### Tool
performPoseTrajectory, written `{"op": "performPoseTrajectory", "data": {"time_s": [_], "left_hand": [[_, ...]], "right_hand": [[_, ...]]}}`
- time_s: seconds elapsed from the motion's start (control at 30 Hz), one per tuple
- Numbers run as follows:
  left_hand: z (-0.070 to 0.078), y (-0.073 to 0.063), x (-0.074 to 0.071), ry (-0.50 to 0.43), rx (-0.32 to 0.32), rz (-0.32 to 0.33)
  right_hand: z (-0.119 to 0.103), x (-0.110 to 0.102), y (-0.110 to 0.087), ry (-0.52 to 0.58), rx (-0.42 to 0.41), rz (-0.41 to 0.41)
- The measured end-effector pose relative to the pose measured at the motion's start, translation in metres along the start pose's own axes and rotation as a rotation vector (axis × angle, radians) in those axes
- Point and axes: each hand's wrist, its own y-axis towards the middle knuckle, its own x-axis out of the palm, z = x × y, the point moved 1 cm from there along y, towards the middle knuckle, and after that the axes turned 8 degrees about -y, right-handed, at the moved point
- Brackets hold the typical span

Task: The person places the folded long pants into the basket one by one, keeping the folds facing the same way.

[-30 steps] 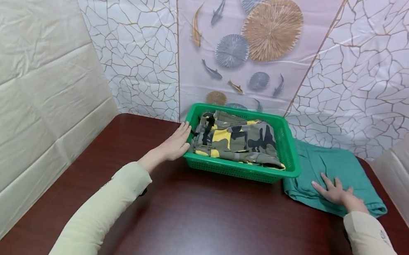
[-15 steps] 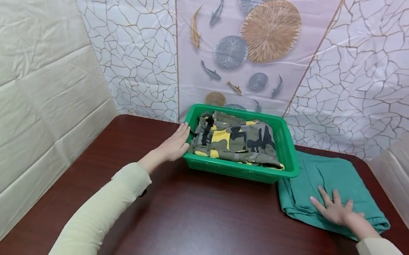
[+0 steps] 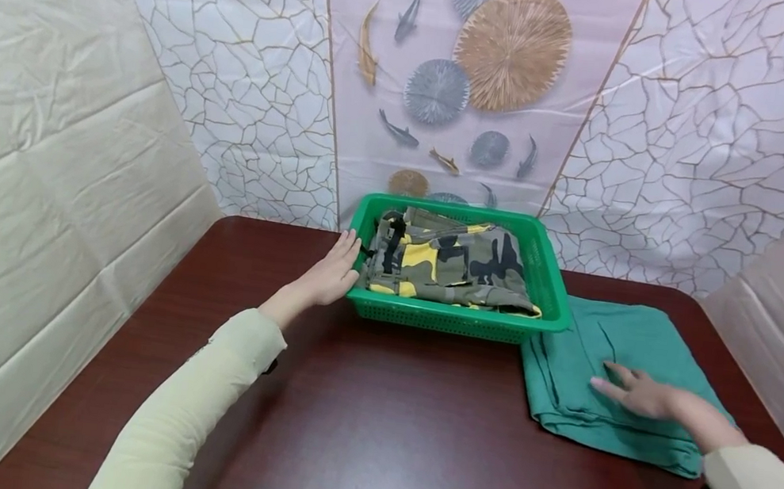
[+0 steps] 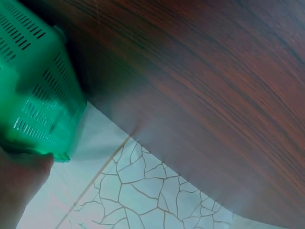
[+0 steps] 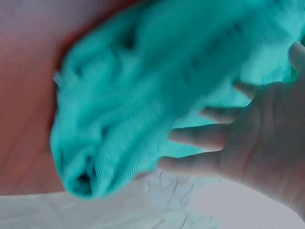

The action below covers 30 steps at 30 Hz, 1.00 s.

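Observation:
A green plastic basket (image 3: 456,315) with perforated sides stands at the back of the table. Inside lies a folded camouflage garment (image 3: 483,262) in grey, black and yellow. My left hand (image 3: 328,270) rests against the basket's left rim, fingers straight; the left wrist view shows its thumb (image 4: 33,164) by the rim. To the right of the basket is a folded teal-green garment (image 3: 581,352). Over its right half is my right hand (image 3: 652,395). In the right wrist view that hand (image 5: 257,133) has its fingers spread beside the blurred, rolled folds.
The dark reddish wood table (image 3: 373,426) reaches toward me in front of the basket. Behind it hangs a patterned sheet (image 3: 445,146) with fish and round motifs. Pale cloth walls (image 3: 61,186) stand along both sides.
The teal-green garment has slid toward me and slightly left under my right hand. The right fingers were spread flat on it and now look drawn closer together. My left hand stays at the basket.

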Motion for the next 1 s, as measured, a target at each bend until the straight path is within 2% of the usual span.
{"op": "performPoseTrajectory", "data": {"time_s": [0.17, 0.23, 0.4, 0.53, 0.7, 0.87, 1.0], "left_hand": [[-0.003, -0.001, 0.001, -0.02, -0.012, -0.007], [-0.004, -0.002, 0.002, -0.026, -0.008, -0.003], [-0.004, -0.002, 0.001, -0.065, 0.027, 0.001], [-0.002, -0.002, 0.004, -0.077, 0.026, 0.001], [0.002, 0.001, 0.012, -0.021, 0.013, -0.017], [0.005, 0.003, 0.01, 0.057, 0.018, 0.019], [0.006, 0.005, 0.009, 0.072, 0.018, 0.011]], "right_hand": [[0.021, -0.022, 0.011, -0.043, -0.091, 0.129], [0.029, -0.026, 0.015, -0.037, -0.125, 0.147], [0.038, -0.027, 0.024, 0.0, -0.18, 0.136], [0.041, -0.023, 0.029, -0.005, -0.161, 0.106], [0.044, -0.013, 0.03, -0.041, -0.136, 0.052], [0.044, -0.009, 0.03, -0.006, -0.156, 0.051], [0.044, -0.005, 0.028, -0.042, -0.131, 0.038]]}}
